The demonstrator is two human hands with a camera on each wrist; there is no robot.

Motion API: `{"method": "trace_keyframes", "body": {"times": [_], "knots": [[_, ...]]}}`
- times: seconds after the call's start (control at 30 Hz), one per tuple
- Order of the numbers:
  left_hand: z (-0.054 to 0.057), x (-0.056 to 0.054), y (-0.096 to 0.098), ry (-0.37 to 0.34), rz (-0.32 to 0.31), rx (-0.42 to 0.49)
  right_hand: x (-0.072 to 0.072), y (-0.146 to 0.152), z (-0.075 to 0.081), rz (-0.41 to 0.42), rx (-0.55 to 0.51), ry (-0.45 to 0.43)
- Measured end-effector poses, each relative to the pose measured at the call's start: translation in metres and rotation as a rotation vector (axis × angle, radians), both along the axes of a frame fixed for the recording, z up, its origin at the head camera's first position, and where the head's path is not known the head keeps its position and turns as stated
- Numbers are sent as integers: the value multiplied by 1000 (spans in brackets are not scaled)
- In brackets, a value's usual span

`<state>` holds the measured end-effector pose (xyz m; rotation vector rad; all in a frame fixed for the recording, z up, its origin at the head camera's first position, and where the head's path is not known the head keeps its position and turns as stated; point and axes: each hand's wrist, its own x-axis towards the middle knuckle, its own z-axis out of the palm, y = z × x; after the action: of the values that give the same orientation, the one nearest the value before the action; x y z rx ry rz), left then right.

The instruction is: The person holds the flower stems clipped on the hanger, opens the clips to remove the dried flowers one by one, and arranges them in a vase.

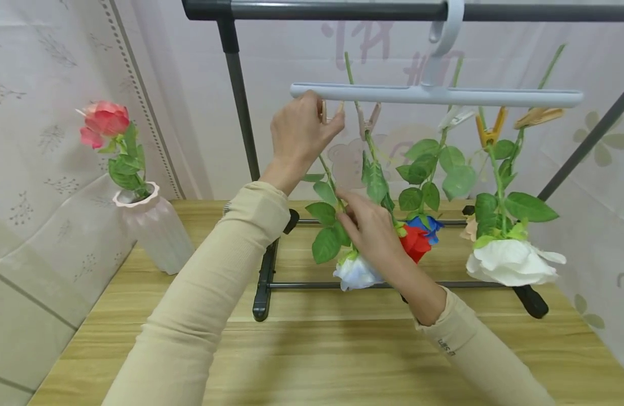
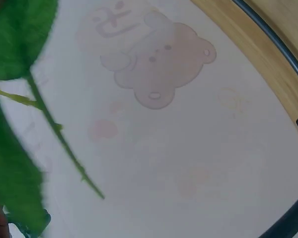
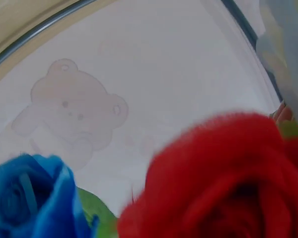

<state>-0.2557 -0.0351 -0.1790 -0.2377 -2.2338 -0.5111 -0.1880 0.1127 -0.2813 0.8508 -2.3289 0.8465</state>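
My left hand [image 1: 301, 132] is at the left end of a pale blue hanger [image 1: 362, 93], pinching a light clothespin [image 1: 324, 111] just under its bar. Lower down, my right hand [image 1: 370, 225] holds the leafy stem [image 1: 328, 172] of an upside-down pale blue-white rose [image 1: 357, 273] between thumb and fingers. Right of it, a red rose [image 1: 415, 243], a blue rose [image 1: 429, 226] and a white rose [image 1: 512, 262] hang head down from clothespins. In the right wrist view the red rose [image 3: 223, 183] looms close, beside the blue rose [image 3: 32, 198]. Green leaves [image 2: 15, 163] edge the left wrist view.
A dark metal rack [image 1: 312, 10] carries the hanger and stands on a wooden table [image 1: 312, 349]. At left, a ribbed pale vase [image 1: 159, 237] contains a pink rose [image 1: 106, 119]. Behind hangs a printed curtain [image 1: 200, 113]. A peach flower [image 1: 470, 226] shows behind the white rose.
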Motion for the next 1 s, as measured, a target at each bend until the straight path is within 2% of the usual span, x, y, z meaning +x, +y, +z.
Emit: {"method": "trace_keyframes", "body": {"times": [0.17,0.3,0.43,0.57,0.7,0.73,0.8,0.93,1.0], "knots": [[-1,3,-6,-14,-32,28,15,8,-1,40,36,69],[1,6,-10,-52,-79,141,24,15,0,65,64,130],[5,8,-14,-32,-129,260,30,21,2,86,89,166],[8,11,-18,-22,-165,307,33,28,3,89,102,196],[1,20,-24,-49,-251,328,37,34,4,93,120,218],[-3,24,-25,-56,-286,321,38,35,5,98,126,223],[-14,35,-28,-73,-355,248,39,38,5,105,136,237],[-42,59,-36,-69,-481,-35,42,45,8,118,145,270],[-55,68,-38,-44,-506,-177,43,48,10,124,148,280]]}}
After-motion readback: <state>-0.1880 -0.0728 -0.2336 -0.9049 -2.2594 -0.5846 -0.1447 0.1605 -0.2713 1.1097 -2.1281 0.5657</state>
